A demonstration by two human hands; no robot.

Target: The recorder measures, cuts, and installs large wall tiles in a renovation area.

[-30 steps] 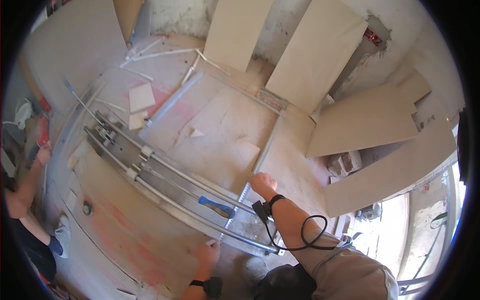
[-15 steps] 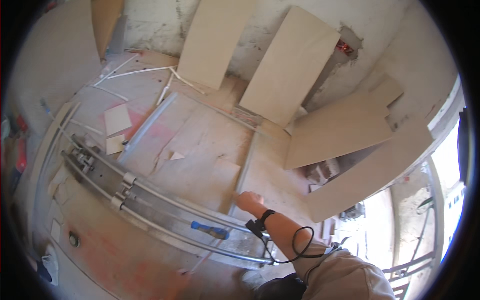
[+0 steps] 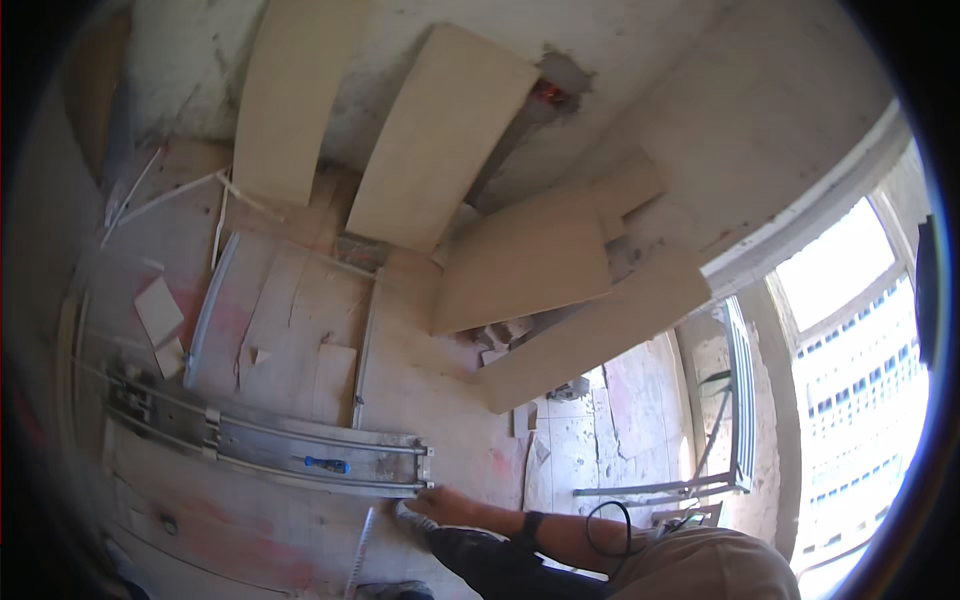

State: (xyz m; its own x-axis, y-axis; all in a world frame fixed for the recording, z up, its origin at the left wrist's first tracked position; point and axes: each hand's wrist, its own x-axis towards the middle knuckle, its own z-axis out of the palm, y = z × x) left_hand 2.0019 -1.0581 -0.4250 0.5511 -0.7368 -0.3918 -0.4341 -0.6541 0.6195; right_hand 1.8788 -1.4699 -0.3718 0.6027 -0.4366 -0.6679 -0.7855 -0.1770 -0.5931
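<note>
My right hand [image 3: 425, 503] is at the right end of the metal twin-rail tool [image 3: 255, 430] lying on the floor, just above my shoe; its fingers are small and partly hidden, so I cannot tell their grip. My right wrist wears a dark band with a looped black cable. A blue-handled tool [image 3: 326, 465] rests between the rails. A narrow marked strip, like a ruler [image 3: 358, 550], lies below them. My left hand is out of view.
Beige boards [image 3: 430, 140] lean on the back wall, others [image 3: 520, 260] lie piled at right. Pale strips, metal lengths [image 3: 368, 340] and offcuts [image 3: 158, 310] lie on the floor. A metal frame [image 3: 740, 400] stands by the bright window [image 3: 835, 270].
The view has swung up and right, showing more window. My right hand has moved down to the rail tool's end. My left hand and the other person's arm have left the view.
</note>
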